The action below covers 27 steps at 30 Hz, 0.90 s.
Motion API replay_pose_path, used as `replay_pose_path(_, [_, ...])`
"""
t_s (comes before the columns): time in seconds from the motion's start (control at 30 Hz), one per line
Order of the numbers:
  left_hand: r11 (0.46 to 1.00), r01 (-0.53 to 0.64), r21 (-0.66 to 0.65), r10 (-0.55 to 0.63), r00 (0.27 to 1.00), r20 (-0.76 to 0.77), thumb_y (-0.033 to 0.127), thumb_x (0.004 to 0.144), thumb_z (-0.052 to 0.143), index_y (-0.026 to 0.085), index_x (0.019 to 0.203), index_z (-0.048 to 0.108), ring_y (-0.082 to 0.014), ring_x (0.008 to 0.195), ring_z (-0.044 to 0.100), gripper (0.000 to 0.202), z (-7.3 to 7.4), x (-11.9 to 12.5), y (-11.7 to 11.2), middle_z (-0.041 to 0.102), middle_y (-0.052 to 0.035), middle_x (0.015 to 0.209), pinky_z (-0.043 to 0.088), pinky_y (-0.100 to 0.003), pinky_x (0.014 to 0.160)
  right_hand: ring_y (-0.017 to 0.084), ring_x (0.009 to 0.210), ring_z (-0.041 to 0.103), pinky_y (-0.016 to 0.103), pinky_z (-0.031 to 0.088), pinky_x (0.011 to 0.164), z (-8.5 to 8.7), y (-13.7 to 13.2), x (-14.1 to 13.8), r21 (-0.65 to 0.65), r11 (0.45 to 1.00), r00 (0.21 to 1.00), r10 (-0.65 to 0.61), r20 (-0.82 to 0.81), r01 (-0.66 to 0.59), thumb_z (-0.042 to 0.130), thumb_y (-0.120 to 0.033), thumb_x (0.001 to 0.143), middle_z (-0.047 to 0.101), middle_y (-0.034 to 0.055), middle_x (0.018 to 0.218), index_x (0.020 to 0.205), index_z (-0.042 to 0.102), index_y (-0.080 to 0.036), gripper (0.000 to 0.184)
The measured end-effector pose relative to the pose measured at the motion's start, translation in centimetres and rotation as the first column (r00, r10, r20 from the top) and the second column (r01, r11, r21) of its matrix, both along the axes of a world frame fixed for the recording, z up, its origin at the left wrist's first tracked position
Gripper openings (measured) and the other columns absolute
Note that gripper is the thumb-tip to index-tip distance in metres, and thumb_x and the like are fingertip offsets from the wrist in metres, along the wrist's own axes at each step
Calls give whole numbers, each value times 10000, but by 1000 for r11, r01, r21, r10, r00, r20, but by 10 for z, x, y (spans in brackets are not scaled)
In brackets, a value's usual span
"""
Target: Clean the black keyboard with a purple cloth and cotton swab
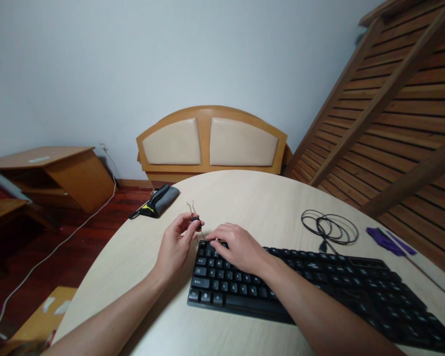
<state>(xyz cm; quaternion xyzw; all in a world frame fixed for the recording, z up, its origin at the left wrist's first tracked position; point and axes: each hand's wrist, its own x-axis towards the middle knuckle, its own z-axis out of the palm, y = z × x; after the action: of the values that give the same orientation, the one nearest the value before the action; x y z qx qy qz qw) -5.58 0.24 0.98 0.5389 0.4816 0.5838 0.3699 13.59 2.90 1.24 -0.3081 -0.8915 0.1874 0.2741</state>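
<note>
My left hand pinches a keycap puller, a small black piece with thin wire prongs at both ends. One pair of prongs points up; the other reaches down to the top left corner key of a black keyboard. Over that same corner lies my right hand, its thumb on the upper keys and its fingers bent over the back edge, closed on the keyboard. Its palm hides part of the upper rows. Whether the lower prongs grip the key is too small to tell.
Beyond my left hand, a grey and black brush-like item with yellow trim lies near the rim of the round table. A coiled black cable lies behind the keyboard. At right are a purple cloth and a thin stick.
</note>
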Motion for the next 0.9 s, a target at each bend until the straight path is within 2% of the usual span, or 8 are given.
replay_pose_path(0.23, [999,19,-40,-17,999,50,515,824,743,175,1031,625,-166,787,663,415,0,-5,5,727,-65,951,517,-244,646,197,1017,655,340,492,931,1,-2,0,-67,998,1000,16,-9,-17,625,-194,950,738,64,1065,1101,729,-195,184])
replay_pose_path(0.33, [998,9,-55,-5,997,82,550,793,762,174,1027,616,-164,755,661,466,-3,-6,8,729,-63,930,508,-238,615,182,964,660,321,495,900,-1,-2,1,-93,995,1000,19,-18,-21,616,-187,958,731,53,998,1005,738,-196,131])
replay_pose_path(0.43, [998,0,-62,6,996,92,562,785,766,175,1025,609,-165,742,660,482,-4,-6,9,727,-62,921,507,-242,610,178,927,658,315,494,866,-1,-3,0,-115,993,999,-22,-29,18,620,-193,961,722,48,957,939,731,-192,113])
replay_pose_path(0.67, [999,-16,-42,19,997,76,589,782,753,175,1020,609,-175,762,657,499,-3,-5,7,718,-69,929,515,-252,613,176,926,658,303,481,848,-1,-8,-3,-185,977,994,-111,-22,105,647,-225,959,726,37,964,919,717,-200,85])
replay_pose_path(0.9, [999,11,-44,-7,998,70,611,765,757,171,1029,598,-180,753,657,537,-2,-2,3,710,-71,921,514,-247,594,182,918,648,302,466,838,1,-30,-4,-196,963,982,-185,20,186,616,-220,974,714,43,936,896,686,-192,109])
